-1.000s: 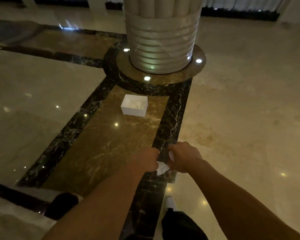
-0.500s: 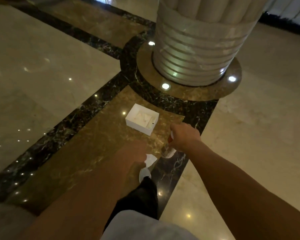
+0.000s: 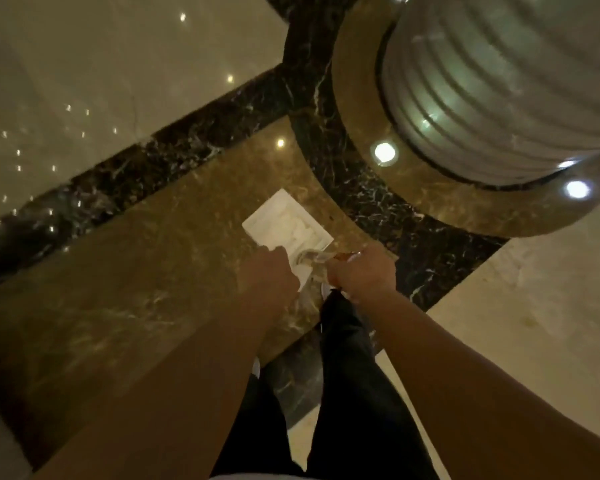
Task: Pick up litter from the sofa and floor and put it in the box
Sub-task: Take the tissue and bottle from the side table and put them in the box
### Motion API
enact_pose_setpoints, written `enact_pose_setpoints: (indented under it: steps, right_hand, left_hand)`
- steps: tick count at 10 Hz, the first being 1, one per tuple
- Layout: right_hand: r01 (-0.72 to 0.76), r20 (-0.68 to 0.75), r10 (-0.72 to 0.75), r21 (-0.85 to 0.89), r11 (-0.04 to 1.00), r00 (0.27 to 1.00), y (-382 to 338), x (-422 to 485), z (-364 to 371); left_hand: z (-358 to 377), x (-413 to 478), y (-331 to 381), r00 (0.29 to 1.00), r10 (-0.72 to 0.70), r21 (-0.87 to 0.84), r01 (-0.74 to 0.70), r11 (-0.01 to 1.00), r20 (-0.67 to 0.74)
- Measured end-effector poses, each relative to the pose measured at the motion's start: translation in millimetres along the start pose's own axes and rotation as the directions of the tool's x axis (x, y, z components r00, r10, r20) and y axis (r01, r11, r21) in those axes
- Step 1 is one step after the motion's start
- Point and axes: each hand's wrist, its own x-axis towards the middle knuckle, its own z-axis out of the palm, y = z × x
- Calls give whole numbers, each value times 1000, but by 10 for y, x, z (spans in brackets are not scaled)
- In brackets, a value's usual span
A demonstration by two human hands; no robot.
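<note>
Litter, a crumpled clear plastic bottle (image 3: 314, 259), hangs over the open white cardboard box (image 3: 284, 228) on the marble floor (image 3: 153, 271), right hand (image 3: 362, 275) closed around it. Left hand (image 3: 274, 275): grip unclear. Probably light, slippery; hold its middle.

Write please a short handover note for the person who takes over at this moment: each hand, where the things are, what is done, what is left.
Left hand: closed, over the near edge of the white box; what it holds cannot be seen.
Right hand: shut on a crumpled clear wrapper, held over the box's near corner.
The box stands open on the brown marble floor near the column, with pale litter already inside.
Done: litter carried to the box.
Left: release the wrapper into the box, then check for more; no sofa is in view.
</note>
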Motion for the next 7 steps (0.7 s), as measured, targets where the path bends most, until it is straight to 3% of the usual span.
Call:
enact_pose_setpoints:
  steps: [1, 2, 3, 5, 7]
  right_hand:
    - [-209, 175, 183, 144, 967, 967, 103, 1304, 313]
    - [-453, 400, 366, 146, 879, 840, 261, 2332, 839]
    - [-492, 419, 386, 180, 852, 822, 513, 3287, 1429]
    - [-415, 436, 264, 299, 859, 860, 959, 4763, 2280]
    - [-215, 307, 147, 200, 956, 940, 1409, 5412, 2970]
  left_hand:
    - [643, 984, 38, 973, -216, -108, 224, 968, 80]
    - [1611, 1973, -95, 935, -345, -227, 355, 907, 81]
    - [2240, 2683, -297, 917, -398, -226, 393, 891, 24]
    - [3201, 3769, -867, 895, -447, -275, 429, 860, -2]
    - [3896, 4381, -1114, 937, -349, -343, 332, 879, 13]
